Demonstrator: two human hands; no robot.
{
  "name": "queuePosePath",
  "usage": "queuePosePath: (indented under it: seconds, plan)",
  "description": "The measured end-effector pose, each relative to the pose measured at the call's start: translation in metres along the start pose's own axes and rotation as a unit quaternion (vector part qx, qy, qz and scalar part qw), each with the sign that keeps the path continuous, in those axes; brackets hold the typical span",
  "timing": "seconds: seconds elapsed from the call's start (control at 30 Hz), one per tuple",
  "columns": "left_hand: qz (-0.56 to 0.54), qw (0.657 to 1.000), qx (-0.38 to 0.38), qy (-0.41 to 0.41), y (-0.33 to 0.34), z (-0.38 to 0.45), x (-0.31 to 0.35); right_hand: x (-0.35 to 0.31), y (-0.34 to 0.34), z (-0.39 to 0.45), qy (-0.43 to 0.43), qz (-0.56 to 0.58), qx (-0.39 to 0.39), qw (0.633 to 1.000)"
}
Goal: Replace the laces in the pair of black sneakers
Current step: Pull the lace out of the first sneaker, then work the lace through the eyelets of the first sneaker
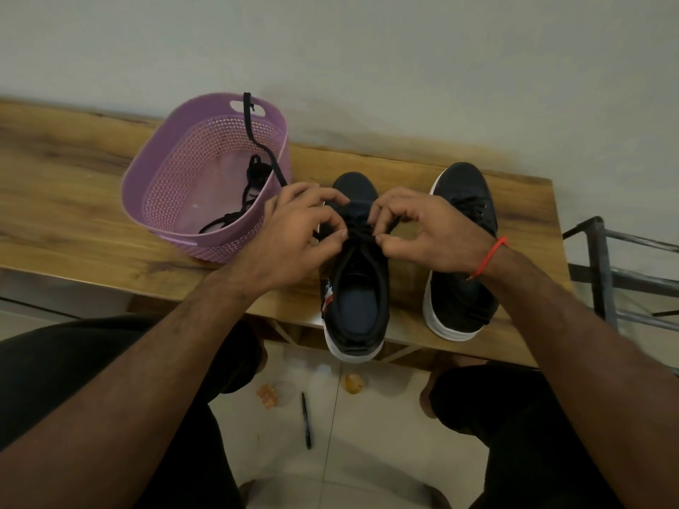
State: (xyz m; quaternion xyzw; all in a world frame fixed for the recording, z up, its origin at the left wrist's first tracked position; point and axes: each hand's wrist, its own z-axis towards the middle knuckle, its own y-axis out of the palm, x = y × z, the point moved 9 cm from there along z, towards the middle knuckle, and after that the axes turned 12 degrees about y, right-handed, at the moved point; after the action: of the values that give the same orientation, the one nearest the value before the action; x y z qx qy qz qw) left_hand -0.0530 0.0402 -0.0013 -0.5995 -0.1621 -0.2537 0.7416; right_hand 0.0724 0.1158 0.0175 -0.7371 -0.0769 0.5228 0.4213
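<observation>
While only the head view is on offer, it shows the job somewhere in its middle. Two black sneakers stand side by side on the wooden bench, toes toward the wall. The left hand and the right hand meet over the eyelets of the nearer sneaker, fingers curled and pinching a black lace at its upper eyelets; each hand grips its own side of that lace. Whether it is being threaded in or drawn out cannot be told from this one moment, and the hands hide how many rows are filled.

The other sneaker sits just beside it to the right, partly under the right wrist, with dark lacing visible across its front; it looks laced, though old or new lace I cannot say.

A purple basket stands on the bench to the left, touching the left hand's side. Loose black laces lie inside it, and one strand runs up over its far rim.

My reading: one shoe is likely finished, this one is under way, and tidying remains.
</observation>
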Motion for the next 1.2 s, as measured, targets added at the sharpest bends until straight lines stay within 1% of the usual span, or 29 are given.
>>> queuePosePath:
  seconds: [0.07,0.13,0.23,0.33,0.4,0.43,0.47,0.5,0.57,0.6,0.67,0.73,0.77,0.8,0.83,0.87,0.9,0.93,0.97,1.0,1.03,1.07,1.1,1.13,1.17,1.2]
  plan:
    - [-0.049,0.998,-0.013,-0.04,0.007,-0.001,-0.001,0.007,0.003,0.002,0.051,0.04,-0.024,0.998]
    - [-0.11,0.992,-0.034,-0.06,0.017,-0.003,0.002,0.013,0.012,0.001,0.098,0.098,-0.068,0.988]
    - [-0.226,0.966,-0.051,-0.111,0.028,-0.009,0.0,0.012,0.024,-0.003,0.127,0.171,-0.113,0.971]
    - [-0.311,0.94,-0.02,-0.139,0.019,-0.005,0.002,0.008,0.027,-0.004,0.144,0.207,-0.136,0.958]
    - [-0.365,0.917,0.029,-0.157,0.006,-0.001,0.003,0.009,0.021,-0.003,0.163,0.253,-0.129,0.945]
    - [-0.395,0.9,0.059,-0.171,0.001,0.0,0.001,0.01,0.018,-0.003,0.177,0.285,-0.126,0.933]
    - [-0.432,0.878,0.088,-0.184,-0.005,0.0,0.0,0.012,0.013,-0.003,0.189,0.33,-0.114,0.918]
    - [-0.471,0.853,0.117,-0.194,-0.011,0.0,-0.002,0.014,0.007,-0.003,0.201,0.391,-0.088,0.894]
    - [-0.54,0.798,0.18,-0.197,-0.024,-0.002,-0.008,0.026,-0.01,-0.005,0.222,0.517,-0.022,0.827]
    - [-0.56,0.778,0.209,-0.195,-0.031,-0.003,-0.012,0.031,-0.02,-0.006,0.219,0.563,0.007,0.797]
    - [-0.587,0.744,0.253,-0.195,-0.043,-0.007,-0.021,0.04,-0.041,-0.008,0.201,0.623,0.056,0.754]
    - [-0.624,0.696,0.295,-0.199,-0.051,-0.012,-0.03,0.049,-0.062,-0.011,0.179,0.668,0.101,0.715]
    - [-0.639,0.672,0.318,-0.198,-0.055,-0.014,-0.034,0.058,-0.07,-0.013,0.178,0.68,0.124,0.701]
    - [-0.639,0.66,0.343,-0.199,-0.06,-0.017,-0.039,0.068,-0.076,-0.015,0.191,0.674,0.151,0.697]
    - [-0.627,0.663,0.356,-0.202,-0.063,-0.018,-0.042,0.08,-0.081,-0.017,0.225,0.64,0.185,0.711]
    - [-0.605,0.681,0.358,-0.207,-0.065,-0.018,-0.043,0.091,-0.084,-0.019,0.265,0.585,0.214,0.736]
    - [-0.57,0.712,0.35,-0.213,-0.065,-0.017,-0.042,0.1,-0.088,-0.02,0.303,0.52,0.237,0.763]
    - [-0.526,0.75,0.335,-0.22,-0.064,-0.015,-0.04,0.107,-0.09,-0.021,0.335,0.45,0.258,0.787]
    - [-0.468,0.79,0.321,-0.23,-0.062,-0.015,-0.038,0.11,-0.094,-0.022,0.356,0.371,0.278,0.811]
    - [-0.385,0.835,0.31,-0.243,-0.062,-0.017,-0.036,0.107,-0.097,-0.022,0.36,0.288,0.29,0.839]
    - [-0.282,0.879,0.295,-0.247,-0.065,-0.018,-0.03,0.097,-0.098,-0.02,0.341,0.211,0.294,0.868]
    - [-0.183,0.917,0.272,-0.226,-0.067,-0.016,-0.02,0.084,-0.097,-0.017,0.307,0.144,0.288,0.896]
    - [-0.116,0.947,0.237,-0.184,-0.064,-0.011,-0.007,0.068,-0.091,-0.013,0.264,0.09,0.266,0.923]
    - [-0.091,0.969,0.188,-0.132,-0.055,-0.005,0.004,0.052,-0.081,-0.008,0.219,0.046,0.225,0.948]
    - [-0.089,0.984,0.124,-0.087,-0.04,0.001,0.014,0.038,-0.068,-0.003,0.177,0.007,0.168,0.97]
    - [-0.086,0.993,0.057,-0.058,-0.022,0.003,0.019,0.026,-0.052,0.001,0.142,-0.029,0.102,0.984]
